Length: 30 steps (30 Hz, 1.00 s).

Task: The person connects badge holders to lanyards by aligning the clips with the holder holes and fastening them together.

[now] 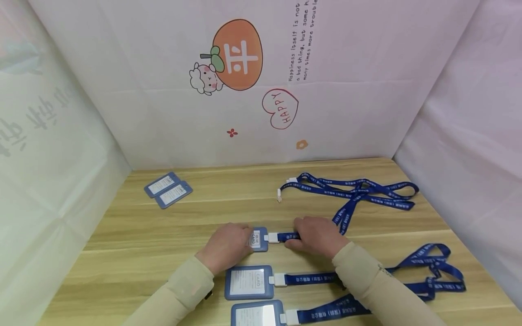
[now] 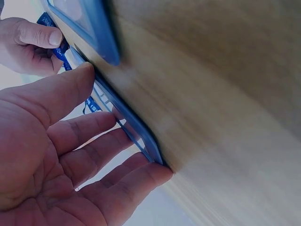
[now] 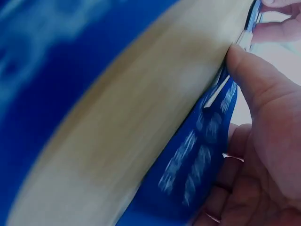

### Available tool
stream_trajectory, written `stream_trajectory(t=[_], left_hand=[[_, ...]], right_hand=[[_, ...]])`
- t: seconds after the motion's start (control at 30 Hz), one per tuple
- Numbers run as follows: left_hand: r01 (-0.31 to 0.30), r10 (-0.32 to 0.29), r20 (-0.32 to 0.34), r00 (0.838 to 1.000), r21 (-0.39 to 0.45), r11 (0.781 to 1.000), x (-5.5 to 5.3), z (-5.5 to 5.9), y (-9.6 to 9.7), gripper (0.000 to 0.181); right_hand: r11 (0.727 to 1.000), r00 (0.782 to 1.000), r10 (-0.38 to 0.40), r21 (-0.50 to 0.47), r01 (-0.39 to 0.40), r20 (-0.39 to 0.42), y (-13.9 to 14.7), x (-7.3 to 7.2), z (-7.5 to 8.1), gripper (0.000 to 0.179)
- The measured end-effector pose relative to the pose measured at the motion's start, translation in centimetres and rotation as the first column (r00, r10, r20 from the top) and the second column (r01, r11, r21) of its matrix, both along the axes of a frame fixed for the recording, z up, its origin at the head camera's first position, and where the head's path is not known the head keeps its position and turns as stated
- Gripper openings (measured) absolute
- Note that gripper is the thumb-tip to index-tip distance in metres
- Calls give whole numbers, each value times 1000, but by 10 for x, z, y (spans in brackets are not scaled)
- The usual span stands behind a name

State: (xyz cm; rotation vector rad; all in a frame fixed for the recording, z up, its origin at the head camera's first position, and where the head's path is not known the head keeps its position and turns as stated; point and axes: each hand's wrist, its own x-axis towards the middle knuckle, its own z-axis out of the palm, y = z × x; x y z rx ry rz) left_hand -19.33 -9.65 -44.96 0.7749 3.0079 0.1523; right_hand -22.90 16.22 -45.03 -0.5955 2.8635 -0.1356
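My left hand holds a blue card holder flat at the middle of the table. In the left wrist view, the thumb lies at one long edge of this card holder while the fingertips reach over its face and far corner. A white clip joins the holder to a blue lanyard with pale lettering. Just right of the clip, my right hand grips the lanyard strap, its thumb on the near side. In the right wrist view the printed strap runs beneath the curled fingers.
Nearer me lie two more holders, an upper one and a lower one, each clipped to a lanyard. Two loose holders overlap at the back left. Unattached lanyards lie at the back right, before a printed white cloth wall.
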Motion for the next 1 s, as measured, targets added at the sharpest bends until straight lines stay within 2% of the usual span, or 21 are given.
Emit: stream_trajectory(t=[0.3,0.6,1.0], left_hand=[[-14,14,8,1000,3,1000,2,0,-1,40],[-15,15,3,1000,-8,1000,5,0,-1,42],[-15,15,2,1000,-7,1000,6,0,0,42]], right_hand=[[998,998,-61,11,61,16,37,-5,-2,52],[989,989,-144,36,143,31,64,-8,3,59],[976,978,-209,60,208,12,93,-10,6,58]])
